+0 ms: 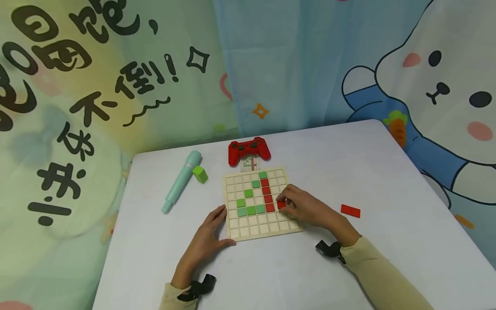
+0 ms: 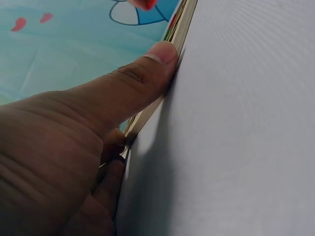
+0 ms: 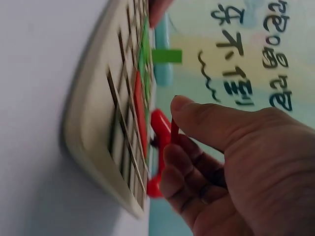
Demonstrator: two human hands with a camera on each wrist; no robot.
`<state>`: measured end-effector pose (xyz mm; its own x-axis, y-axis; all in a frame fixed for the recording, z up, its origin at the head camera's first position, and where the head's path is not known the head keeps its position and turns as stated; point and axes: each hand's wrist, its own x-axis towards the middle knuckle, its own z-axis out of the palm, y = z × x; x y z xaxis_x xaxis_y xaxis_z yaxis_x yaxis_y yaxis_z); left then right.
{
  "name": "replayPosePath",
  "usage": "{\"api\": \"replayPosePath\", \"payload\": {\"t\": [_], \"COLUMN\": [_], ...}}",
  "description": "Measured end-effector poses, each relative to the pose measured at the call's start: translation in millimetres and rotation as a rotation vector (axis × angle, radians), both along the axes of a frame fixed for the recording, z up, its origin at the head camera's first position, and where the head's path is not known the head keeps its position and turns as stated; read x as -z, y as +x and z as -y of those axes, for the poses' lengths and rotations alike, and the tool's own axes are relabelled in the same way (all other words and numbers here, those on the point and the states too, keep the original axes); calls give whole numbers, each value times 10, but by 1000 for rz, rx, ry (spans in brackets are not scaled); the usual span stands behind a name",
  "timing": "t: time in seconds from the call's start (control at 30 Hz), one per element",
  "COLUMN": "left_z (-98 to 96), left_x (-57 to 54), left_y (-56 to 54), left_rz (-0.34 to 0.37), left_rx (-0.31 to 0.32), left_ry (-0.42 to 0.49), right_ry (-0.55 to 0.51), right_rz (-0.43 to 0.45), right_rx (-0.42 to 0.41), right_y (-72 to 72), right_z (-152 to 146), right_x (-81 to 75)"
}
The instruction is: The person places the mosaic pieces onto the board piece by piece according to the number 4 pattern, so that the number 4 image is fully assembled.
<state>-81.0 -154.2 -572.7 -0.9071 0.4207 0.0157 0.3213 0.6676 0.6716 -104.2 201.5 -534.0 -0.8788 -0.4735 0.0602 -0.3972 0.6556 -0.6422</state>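
A wooden grid board (image 1: 248,232) lies flat on the white table, with green and red square tiles set in some of its cells. My right hand (image 1: 304,206) pinches a red square tile (image 3: 174,132) between thumb and fingertips above the board's right part. In the right wrist view the tile is edge-on, apart from the board. At the board's near left corner is my left hand (image 1: 207,237): its thumb touches the front edge and its fingers lie along the left edge. The left wrist view shows that thumb (image 2: 142,78) against the board's rim.
Behind the board lie a red game controller (image 1: 249,150) and a small pattern card (image 1: 249,163), partly covered by it. A mint microphone-shaped stick (image 1: 181,183) and a green cube (image 1: 200,174) are at the left. Joined red tiles (image 1: 350,211) lie at the right.
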Motion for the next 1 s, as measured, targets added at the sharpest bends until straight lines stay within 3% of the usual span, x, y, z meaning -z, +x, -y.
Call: {"api": "replayPosePath", "payload": {"t": [0.23, 0.5, 0.73, 0.87, 1.0], "left_z": [-48, -61, -40, -26, -7], "left_x": [-14, -43, -32, -12, 1], "left_y": [-33, -74, -43, -13, 12], "left_rz": [-1, -6, -2, -3, -7], "left_rx": [7, 2, -6, -10, -10], "left_ry": [2, -12, -16, -15, -13], "right_ry": [39, 41, 40, 51, 26], "right_rz": [27, -13, -26, 6, -39], "right_rx": [-52, -118, -128, -83, 50], "right_y": [31, 17, 17, 90, 210], "right_z": [175, 204, 243, 208, -21], "right_x": [61, 96, 178, 110, 12]}}
